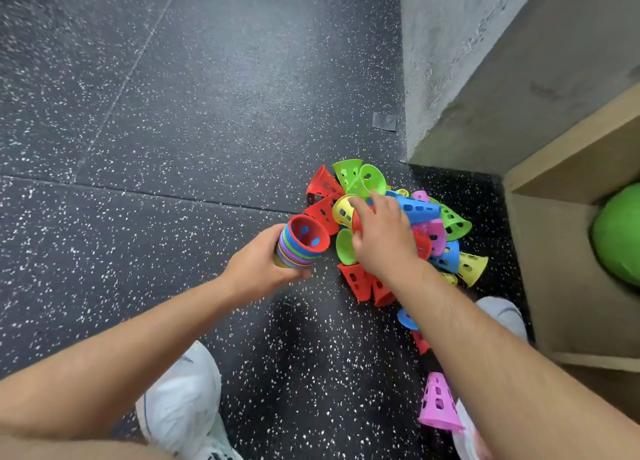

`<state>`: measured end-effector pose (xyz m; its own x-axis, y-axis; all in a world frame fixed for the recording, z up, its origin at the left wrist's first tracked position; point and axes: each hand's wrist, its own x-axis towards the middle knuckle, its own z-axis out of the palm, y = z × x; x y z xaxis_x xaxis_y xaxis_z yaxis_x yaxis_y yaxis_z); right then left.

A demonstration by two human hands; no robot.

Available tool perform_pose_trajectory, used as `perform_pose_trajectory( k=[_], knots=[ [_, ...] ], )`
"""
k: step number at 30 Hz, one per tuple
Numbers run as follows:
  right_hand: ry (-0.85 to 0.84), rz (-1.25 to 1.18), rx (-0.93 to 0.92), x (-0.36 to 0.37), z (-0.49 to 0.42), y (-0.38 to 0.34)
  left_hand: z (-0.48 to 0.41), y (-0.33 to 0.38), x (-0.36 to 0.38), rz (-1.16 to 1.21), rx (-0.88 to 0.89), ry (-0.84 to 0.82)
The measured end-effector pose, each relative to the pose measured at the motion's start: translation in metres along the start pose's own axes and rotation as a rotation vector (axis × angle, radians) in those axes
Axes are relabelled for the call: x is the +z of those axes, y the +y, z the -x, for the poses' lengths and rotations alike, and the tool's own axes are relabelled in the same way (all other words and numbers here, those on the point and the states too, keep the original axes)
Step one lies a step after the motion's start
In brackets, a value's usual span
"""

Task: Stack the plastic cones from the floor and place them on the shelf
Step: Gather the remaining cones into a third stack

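I am watching left hand (256,265) clutching nested multicoloured plastic cone stack (302,246); right hand (384,240) (grasp indiscernible) digging three-o'clock loose cone pile (417,208), risking scatter.

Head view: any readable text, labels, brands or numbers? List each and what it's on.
No readable text anywhere in this view.
The cones and the stack: only holes, no print.
The white shoes: a small dark mark on each, too blurred to read.
The grey patch and the green ball: blank.
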<state>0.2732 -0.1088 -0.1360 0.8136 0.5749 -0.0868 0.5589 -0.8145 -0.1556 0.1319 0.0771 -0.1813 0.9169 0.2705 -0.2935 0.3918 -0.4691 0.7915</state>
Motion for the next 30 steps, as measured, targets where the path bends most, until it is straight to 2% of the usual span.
perform_pose_trajectory(
  k=[2, 5, 11, 14, 17, 23, 26, 30],
  knots=[
    [-0.102, 0.187, 0.017, -0.003, -0.009, 0.010, 0.002, 0.004, 0.004, 0.014, 0.003, -0.025],
    [-0.121, 0.314, -0.065, 0.003, -0.017, 0.009, 0.005, 0.007, 0.005, 0.020, 0.005, -0.049],
    [-0.118, 0.314, -0.079, 0.012, -0.019, 0.006, 0.009, 0.003, 0.001, 0.047, -0.003, -0.048],
    [-0.060, 0.266, -0.101, 0.012, -0.019, 0.009, 0.011, 0.002, 0.002, 0.052, -0.003, -0.045],
    [-0.010, 0.144, -0.050, 0.002, -0.013, 0.013, 0.012, -0.002, 0.006, 0.052, -0.007, -0.046],
    [0.283, -0.453, 0.030, -0.023, 0.031, -0.005, 0.018, -0.003, 0.014, 0.050, 0.009, -0.083],
    [0.284, -0.645, 0.097, -0.023, 0.056, -0.024, 0.021, -0.005, 0.023, 0.052, 0.003, -0.101],
    [0.191, -0.631, 0.114, -0.003, 0.082, -0.037, 0.026, -0.006, 0.034, 0.093, 0.029, -0.113]
  ],
)
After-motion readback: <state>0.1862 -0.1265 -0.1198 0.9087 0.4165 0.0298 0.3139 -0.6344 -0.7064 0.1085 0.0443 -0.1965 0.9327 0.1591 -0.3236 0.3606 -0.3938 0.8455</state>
